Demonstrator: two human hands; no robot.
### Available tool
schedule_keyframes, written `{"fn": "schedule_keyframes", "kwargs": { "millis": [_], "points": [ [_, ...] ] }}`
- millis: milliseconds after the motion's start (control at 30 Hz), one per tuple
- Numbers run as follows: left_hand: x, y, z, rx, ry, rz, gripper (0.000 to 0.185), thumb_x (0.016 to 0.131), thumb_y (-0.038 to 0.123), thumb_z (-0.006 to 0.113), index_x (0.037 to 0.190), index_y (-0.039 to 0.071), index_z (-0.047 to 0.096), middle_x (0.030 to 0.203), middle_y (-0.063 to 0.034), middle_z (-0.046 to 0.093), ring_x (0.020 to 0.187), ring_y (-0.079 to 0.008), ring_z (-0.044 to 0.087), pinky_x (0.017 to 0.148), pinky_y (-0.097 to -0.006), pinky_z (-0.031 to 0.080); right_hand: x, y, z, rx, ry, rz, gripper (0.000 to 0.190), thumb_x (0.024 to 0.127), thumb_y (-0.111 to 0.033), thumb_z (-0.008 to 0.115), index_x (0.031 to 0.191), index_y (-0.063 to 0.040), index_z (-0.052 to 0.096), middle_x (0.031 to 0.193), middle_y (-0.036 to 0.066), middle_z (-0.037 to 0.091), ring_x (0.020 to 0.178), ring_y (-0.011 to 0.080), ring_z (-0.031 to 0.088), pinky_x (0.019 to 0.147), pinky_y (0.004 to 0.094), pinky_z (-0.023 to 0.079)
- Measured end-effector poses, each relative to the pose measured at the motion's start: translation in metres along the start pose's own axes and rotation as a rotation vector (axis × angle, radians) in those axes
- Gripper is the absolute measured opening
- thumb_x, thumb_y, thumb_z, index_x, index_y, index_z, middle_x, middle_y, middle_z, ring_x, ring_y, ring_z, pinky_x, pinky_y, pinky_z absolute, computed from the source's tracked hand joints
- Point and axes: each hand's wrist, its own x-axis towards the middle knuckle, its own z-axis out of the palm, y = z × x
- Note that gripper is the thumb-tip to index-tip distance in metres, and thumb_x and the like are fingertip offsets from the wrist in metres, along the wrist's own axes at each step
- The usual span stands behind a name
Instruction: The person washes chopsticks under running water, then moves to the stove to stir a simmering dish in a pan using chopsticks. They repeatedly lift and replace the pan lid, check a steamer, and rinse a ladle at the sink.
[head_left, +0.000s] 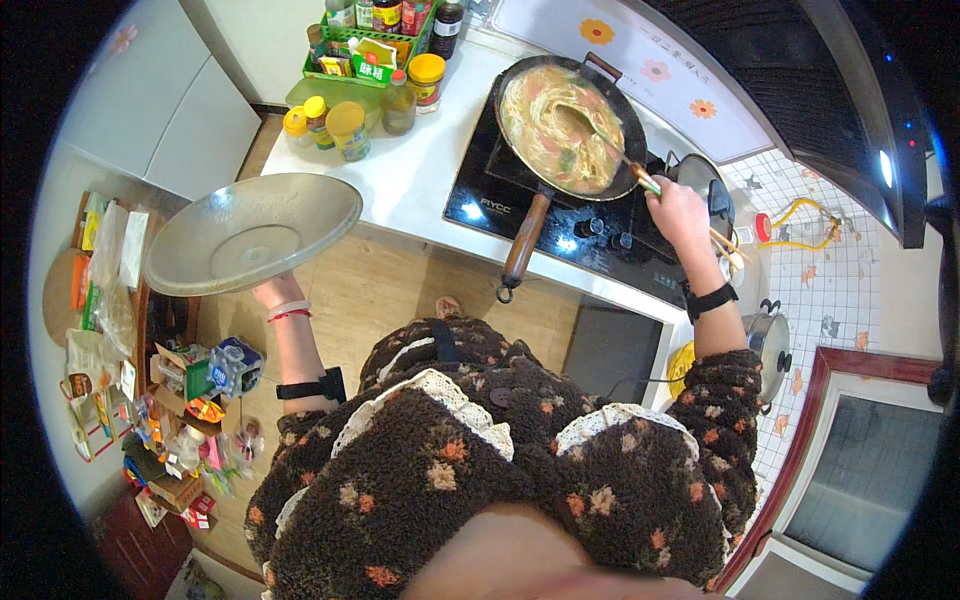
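Observation:
My right hand (677, 212) is closed around the wooden handle of a ladle (640, 176), whose metal bowl lies in noodle soup (559, 124). The soup, with pinkish and greenish pieces, fills much of a dark wok (636, 135) on a black gas or electric stove; which kind I cannot tell. The wok's wooden handle (527, 236) points towards me over the counter edge. At the left, my left hand (276, 291) holds a large round metal lid (255, 234) from beneath, away from the wok; the lid hides most of the fingers.
Seasoning jars (348, 131), an oil bottle (399, 103) and a green basket (311, 73) of bottles stand on the white counter (405, 180). Lidded pots (771, 352) stand at the right. A dark range hood (810, 82) overhangs the back right. Boxes and packages crowd the left floor.

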Motion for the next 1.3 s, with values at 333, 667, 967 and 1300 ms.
{"fn": "schedule_keyframes", "kwargs": {
  "millis": [333, 667, 967, 1300],
  "points": [
    [-0.007, 0.011, 0.009, -0.061, 0.105, 0.044, 0.021, 0.096, 0.022, 0.057, 0.112, 0.008, 0.058, 0.101, -0.0039, 0.062, 0.077, -0.0150, 0.056, 0.061, -0.0257, 0.046, 0.034, -0.007, 0.024, -0.086, 0.042, 0.086, 0.023, 0.089, -0.026, 0.054, 0.098, -0.008, 0.066, 0.079, 0.020, 0.069, 0.076, 0.0369, 0.069, 0.070, 0.0484, 0.056],
    [0.001, 0.001, 0.013, -0.012, 0.085, -0.006, 0.021, 0.097, 0.026, 0.056, 0.111, 0.010, 0.058, 0.098, -0.0026, 0.061, 0.075, -0.0135, 0.054, 0.057, -0.0249, 0.043, 0.004, 0.006, 0.007, -0.225, 0.020, -0.290, 0.015, 0.087, -0.014, 0.055, 0.100, -0.008, 0.061, 0.066, 0.016, 0.065, 0.066, 0.0335, 0.068, 0.059, 0.0464, 0.054],
    [0.008, -0.009, 0.016, -0.004, 0.037, -0.065, 0.023, 0.099, 0.028, 0.055, 0.114, 0.012, 0.057, 0.104, -0.0021, 0.060, 0.075, -0.0138, 0.052, 0.058, -0.0255, 0.044, -0.040, 0.026, -0.024, -0.367, -0.035, -0.344, 0.034, 0.089, -0.012, 0.054, 0.122, -0.013, 0.062, 0.069, 0.010, 0.066, 0.065, 0.0274, 0.068, 0.056, 0.0403, 0.053],
    [0.005, -0.010, 0.015, -0.006, 0.043, -0.067, 0.021, 0.098, 0.024, 0.055, 0.115, 0.012, 0.056, 0.102, -0.0028, 0.059, 0.070, -0.0128, 0.049, 0.058, -0.0245, 0.042, -0.076, 0.036, -0.114, -0.377, 0.033, -0.193, 0.042, 0.080, -0.016, 0.069, 0.122, -0.023, 0.064, 0.074, 0.011, 0.068, 0.068, 0.0279, 0.068, 0.063, 0.0400, 0.054]
  ]
}}
